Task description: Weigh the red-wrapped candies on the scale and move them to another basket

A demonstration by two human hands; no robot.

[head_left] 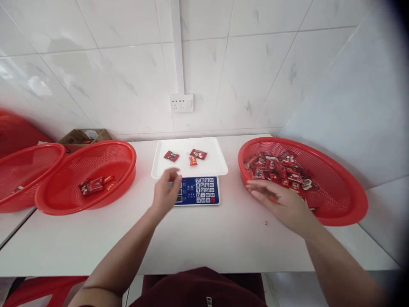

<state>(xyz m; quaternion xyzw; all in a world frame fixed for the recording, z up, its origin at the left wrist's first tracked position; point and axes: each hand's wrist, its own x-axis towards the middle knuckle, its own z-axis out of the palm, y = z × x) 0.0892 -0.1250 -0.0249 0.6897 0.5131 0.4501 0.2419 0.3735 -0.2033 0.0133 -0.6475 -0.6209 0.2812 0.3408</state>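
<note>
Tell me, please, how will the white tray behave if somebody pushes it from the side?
The white tray would likely stay stiff, as its flat surface and rim show no sagging. It seems unlikely to tip, being broad and low. The three wrapped packets may slide if it is jolted, since they lie loose on its smooth-looking surface.

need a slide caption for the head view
Left hand near a scale, right hand near a basket of wrapped sweets.

You have room over the table [230,204] between the scale [207,189] and right basket [335,183]; that basket's raised rim [242,166] bars sliding in low.
</note>
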